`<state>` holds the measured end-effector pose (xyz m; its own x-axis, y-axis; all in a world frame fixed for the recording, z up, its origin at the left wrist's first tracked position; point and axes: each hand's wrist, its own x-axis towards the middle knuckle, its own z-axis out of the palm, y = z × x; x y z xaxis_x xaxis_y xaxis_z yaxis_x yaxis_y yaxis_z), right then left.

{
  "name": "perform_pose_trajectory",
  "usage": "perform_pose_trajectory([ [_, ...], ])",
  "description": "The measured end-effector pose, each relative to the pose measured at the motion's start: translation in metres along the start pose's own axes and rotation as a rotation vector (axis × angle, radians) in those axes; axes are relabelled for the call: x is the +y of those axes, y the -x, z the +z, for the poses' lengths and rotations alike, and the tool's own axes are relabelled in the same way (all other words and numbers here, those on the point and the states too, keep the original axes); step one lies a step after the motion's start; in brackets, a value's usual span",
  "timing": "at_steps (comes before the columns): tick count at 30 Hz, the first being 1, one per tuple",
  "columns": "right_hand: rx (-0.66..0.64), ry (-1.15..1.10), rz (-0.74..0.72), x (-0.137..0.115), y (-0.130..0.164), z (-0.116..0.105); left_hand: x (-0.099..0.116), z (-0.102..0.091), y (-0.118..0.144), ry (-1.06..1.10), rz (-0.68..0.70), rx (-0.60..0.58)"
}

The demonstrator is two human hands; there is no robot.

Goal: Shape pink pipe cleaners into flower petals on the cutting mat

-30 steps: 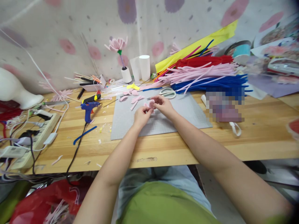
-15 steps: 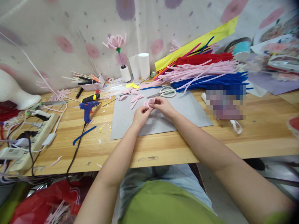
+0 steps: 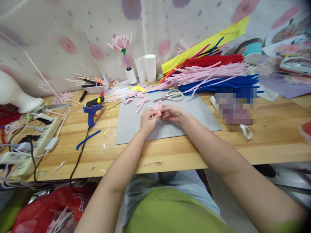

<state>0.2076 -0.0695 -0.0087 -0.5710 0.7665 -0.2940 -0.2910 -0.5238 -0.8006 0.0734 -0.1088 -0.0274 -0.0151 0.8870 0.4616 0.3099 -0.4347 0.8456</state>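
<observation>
Head view: a pale wooden counter [image 3: 170, 154] seen from above, with two bare forearms reaching forward over it.
Pink piece: a small, looped, fuzzy pink piece [image 3: 159, 105] is held up between the hands, above the far half of the mat; its loop points away from the person, perhaps to leave it clear of the fingers.
Left hand: the left hand [image 3: 148, 121] pinches the pink piece low down between thumb and finger, seemingly to steady it.
Right hand: the right hand [image 3: 171, 113] is half curled, its fingertips meeting the piece from the right; I cannot tell whether they grip or only touch.
Mat: a flat grey rectangular mat [image 3: 189, 124] lies under both hands, probably to protect the wood.
Scissors: metal scissors with pale looped handles [image 3: 174, 95] lie just beyond the right hand, within easy reach.
Loose shapes: small fuzzy pink shapes [image 3: 143, 102] rest on the mat's far left part, near the left hand.
Glue gun: a blue glue gun with an orange trigger [image 3: 90, 113] lies left of the mat, its black cord trailing over the counter's front edge.
Flower: a fuzzy pink flower on a purple stem [image 3: 120, 43] stands upright in a white cylinder [image 3: 131, 76], which apparently props it.
Bundles: long fuzzy stems in pink [image 3: 206, 73], red and blue are stacked behind the mat, likely sorted by colour.
</observation>
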Motion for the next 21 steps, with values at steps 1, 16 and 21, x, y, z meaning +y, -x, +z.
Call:
perform_pose_trajectory([
  [1, -0.003, -0.012, -0.013, 0.0, 0.0, 0.0, 0.0, 0.0, 0.0, 0.011, -0.011, -0.005],
  [16, 0.107, 0.103, -0.257, 0.0, -0.003, 0.004, 0.01, 0.002, -0.001, 0.026, -0.144, -0.024],
  [21, 0.039, 0.038, -0.083, 0.005, -0.005, 0.009, 0.018, 0.0, 0.0, 0.008, -0.027, 0.018],
])
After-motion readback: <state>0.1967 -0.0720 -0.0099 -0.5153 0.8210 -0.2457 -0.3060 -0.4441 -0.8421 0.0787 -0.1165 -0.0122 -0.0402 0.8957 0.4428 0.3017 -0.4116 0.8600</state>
